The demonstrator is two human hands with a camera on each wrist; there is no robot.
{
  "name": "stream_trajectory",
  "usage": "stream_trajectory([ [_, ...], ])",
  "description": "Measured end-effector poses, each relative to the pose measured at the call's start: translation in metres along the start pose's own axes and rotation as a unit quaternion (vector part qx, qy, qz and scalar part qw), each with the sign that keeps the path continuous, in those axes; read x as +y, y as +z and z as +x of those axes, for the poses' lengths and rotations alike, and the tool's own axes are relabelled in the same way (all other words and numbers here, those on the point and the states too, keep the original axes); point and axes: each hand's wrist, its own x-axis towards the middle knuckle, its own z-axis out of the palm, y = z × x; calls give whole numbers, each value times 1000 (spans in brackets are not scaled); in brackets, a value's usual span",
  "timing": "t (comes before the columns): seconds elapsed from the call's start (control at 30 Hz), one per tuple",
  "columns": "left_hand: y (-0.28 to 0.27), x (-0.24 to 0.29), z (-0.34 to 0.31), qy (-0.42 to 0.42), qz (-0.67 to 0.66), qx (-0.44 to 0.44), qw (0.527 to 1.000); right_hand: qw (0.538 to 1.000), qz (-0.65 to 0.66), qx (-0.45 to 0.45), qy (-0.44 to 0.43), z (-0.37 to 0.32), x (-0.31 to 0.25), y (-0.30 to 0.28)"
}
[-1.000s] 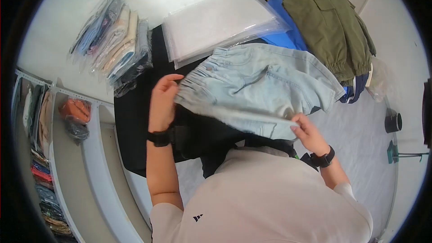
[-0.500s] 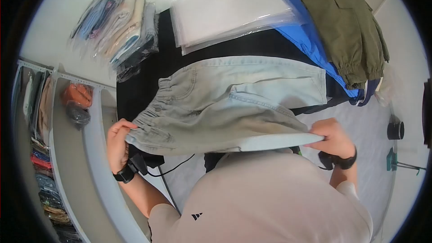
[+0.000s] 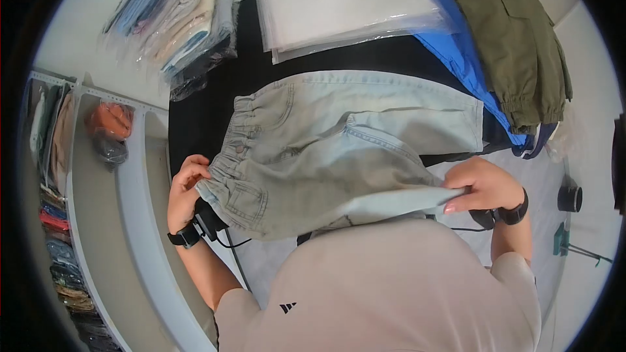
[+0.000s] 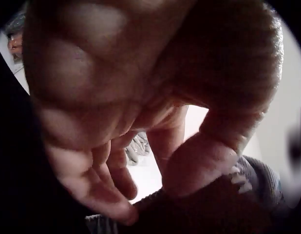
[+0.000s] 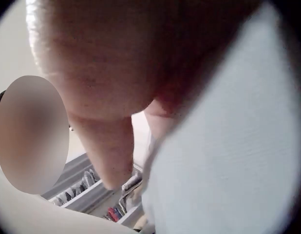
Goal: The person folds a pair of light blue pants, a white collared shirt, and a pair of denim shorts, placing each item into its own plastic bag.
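Note:
Light-blue denim pants lie spread across the black table, their elastic waistband at the left and the legs toward the right. My left hand pinches the near corner of the waistband. In the left wrist view, the thumb and fingers of that hand come down on the ribbed cloth edge. At the other end, my right hand grips the near leg by its lower end, thumb below the cloth. Pale denim fills the right side of the right wrist view, beside the hand.
Behind the pants on the black table lies a stack of clear plastic bags. Bagged folded clothes stand at the back left. An olive garment overlaps a blue one at the back right. Shelves line the left side.
My left hand has moved left and toward my body, drawing the waistband out. My right hand has moved right with the leg. The bunched pants now lie flatter and wider.

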Motion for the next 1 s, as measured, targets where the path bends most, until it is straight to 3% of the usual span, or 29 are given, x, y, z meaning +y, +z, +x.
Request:
stream_trajectory([
  [0.1, 3, 12, -2, -53, -68, -7, 996, 999, -7, -45, 14, 20, 14, -1],
  [0.13, 8, 17, -1, -88, -149, -1, 985, 999, -7, -50, 11, 31, 14, 4],
  [0.17, 13, 20, 1, -122, -227, 5, 966, 999, -25, 28, 20, 44, 13, 12],
  [0.2, 16, 19, 2, -123, -227, 11, 966, 993, -42, 106, 28, 56, 13, 21],
  [0.27, 21, 17, 7, -115, -59, -45, 991, 992, -16, 126, 21, 81, 21, 42],
  [0.33, 24, 26, 15, -124, -37, -69, 989, 989, 9, 145, 13, 103, 27, 57],
  [0.4, 26, 22, 25, -122, 7, -99, 988, 978, -102, 176, -33, 120, 31, 65],
  [0.47, 28, 24, 32, -136, -20, -91, 986, 973, -115, 199, -28, 125, 27, 71],
  [0.53, 29, 23, 39, -135, -32, -125, 982, 984, -64, 144, 77, 124, 20, 71],
  [0.57, 30, 20, 41, -62, 39, -136, 988, 984, -65, 144, 76, 122, 20, 72],
  [0.7, 36, 49, 37, -72, 116, -164, 977, 975, -4, 204, 87, 101, 23, 69],
  [0.8, 42, 74, 26, -48, 174, -118, 976, 962, 34, 268, 40, 79, 26, 68],
  [0.87, 44, 95, 17, 42, 305, -62, 949, 945, -31, 324, -2, 65, 15, 62],
  [0.9, 46, 105, 11, 98, 308, -28, 946, 935, -28, 353, -18, 59, 9, 59],
  [0.93, 44, 117, 5, 100, 308, -28, 946, 935, -28, 354, -19, 52, 3, 54],
  [1.0, 38, 145, -9, 120, 360, 22, 925, 907, -92, 398, -102, 37, -12, 42],
])
